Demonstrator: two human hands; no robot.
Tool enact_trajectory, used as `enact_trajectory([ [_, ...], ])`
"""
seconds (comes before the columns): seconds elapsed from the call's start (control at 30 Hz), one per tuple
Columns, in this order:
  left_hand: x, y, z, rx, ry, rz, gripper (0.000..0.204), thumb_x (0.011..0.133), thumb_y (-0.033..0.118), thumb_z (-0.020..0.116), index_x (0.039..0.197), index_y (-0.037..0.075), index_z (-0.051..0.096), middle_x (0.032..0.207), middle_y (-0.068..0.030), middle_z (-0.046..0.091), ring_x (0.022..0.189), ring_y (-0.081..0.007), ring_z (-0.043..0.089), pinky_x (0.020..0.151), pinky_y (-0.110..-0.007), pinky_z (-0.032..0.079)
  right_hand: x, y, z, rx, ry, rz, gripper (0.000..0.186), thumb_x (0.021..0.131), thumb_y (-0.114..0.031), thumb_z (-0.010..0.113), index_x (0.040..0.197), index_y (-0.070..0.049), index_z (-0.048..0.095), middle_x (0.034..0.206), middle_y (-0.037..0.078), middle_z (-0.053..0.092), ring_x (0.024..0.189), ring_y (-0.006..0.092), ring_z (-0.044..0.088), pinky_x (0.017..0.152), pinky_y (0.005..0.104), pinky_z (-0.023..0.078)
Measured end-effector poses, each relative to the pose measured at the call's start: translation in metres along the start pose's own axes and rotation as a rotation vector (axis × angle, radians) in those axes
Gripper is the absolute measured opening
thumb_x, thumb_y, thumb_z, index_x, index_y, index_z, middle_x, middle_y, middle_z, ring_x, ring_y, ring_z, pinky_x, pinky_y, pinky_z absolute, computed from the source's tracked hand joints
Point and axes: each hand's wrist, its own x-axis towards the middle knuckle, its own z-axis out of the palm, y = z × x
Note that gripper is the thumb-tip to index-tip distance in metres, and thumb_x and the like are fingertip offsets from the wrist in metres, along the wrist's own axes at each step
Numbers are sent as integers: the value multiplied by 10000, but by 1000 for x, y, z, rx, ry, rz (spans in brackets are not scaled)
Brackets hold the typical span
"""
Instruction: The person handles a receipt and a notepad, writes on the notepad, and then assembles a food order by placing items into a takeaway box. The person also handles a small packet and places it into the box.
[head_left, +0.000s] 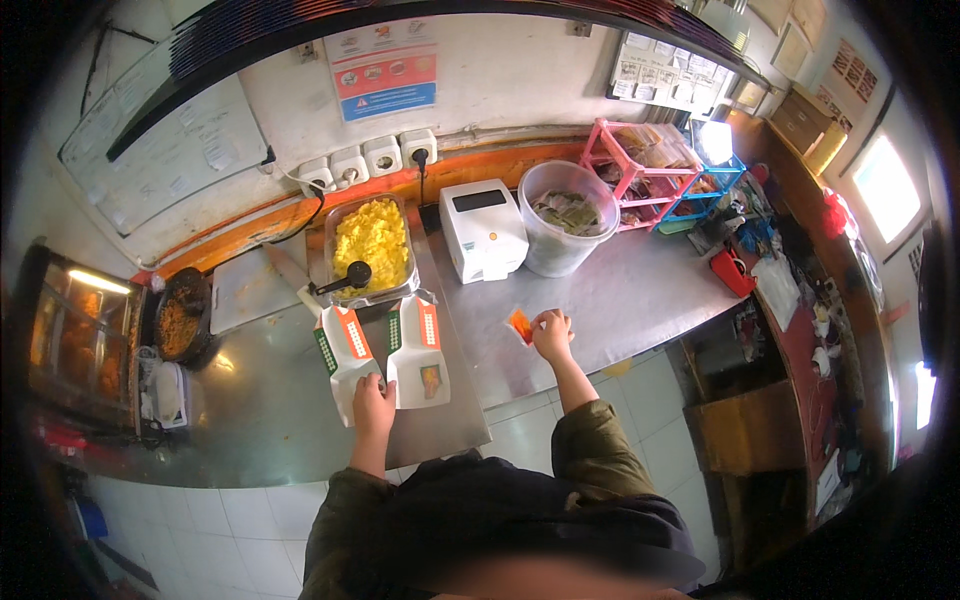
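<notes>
Two open cardboard food boxes stand side by side on the steel counter, white inside with orange and green lids. My left hand is closed at the near edges where they meet, gripping the left food box; its fingertips are partly hidden. A small sachet lies in the right food box. Over the counter to the right, my right hand pinches an orange sachet. Just beyond the boxes is a metal tray of yellow food pieces, with a black scoop on top.
A white label printer and a clear bucket of green sachets stand behind my right hand. Pink and blue racks hold packets farther right. A cutting board, a dark pan and a lit display case are left.
</notes>
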Motion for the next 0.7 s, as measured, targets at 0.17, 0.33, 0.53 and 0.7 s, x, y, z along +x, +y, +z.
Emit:
enact_trajectory([
  [0.17,-19,10,-29,79,181,145,300,878,195,675,1098,14,580,1004,-157,571,951,-345,571,802,-457,476,80,43,-7,275,-84,348,248,807,-268,629,1000,-153,734,1227,89,633,1209,358,516,1005,579,376],
  [0.33,-61,-9,-71,26,185,52,271,897,110,608,1143,10,555,1029,-156,551,966,-348,546,808,-440,464,130,58,-29,295,-38,382,296,823,-332,625,1028,-153,741,1081,127,704,1227,378,513,1054,506,370],
  [0.53,-115,-50,-102,-48,177,-187,276,889,43,579,1163,16,552,1025,-133,553,880,-274,553,734,-364,466,152,69,-11,421,-137,271,329,826,-400,672,1043,-160,734,1057,143,698,1214,349,532,1014,485,416],
  [0.7,-126,-82,-122,-63,237,-303,357,862,39,592,1217,51,557,1025,-97,557,826,-236,541,715,-337,447,113,72,15,113,68,587,406,835,-354,709,1210,-213,640,1218,114,626,1203,315,547,964,513,449],
])
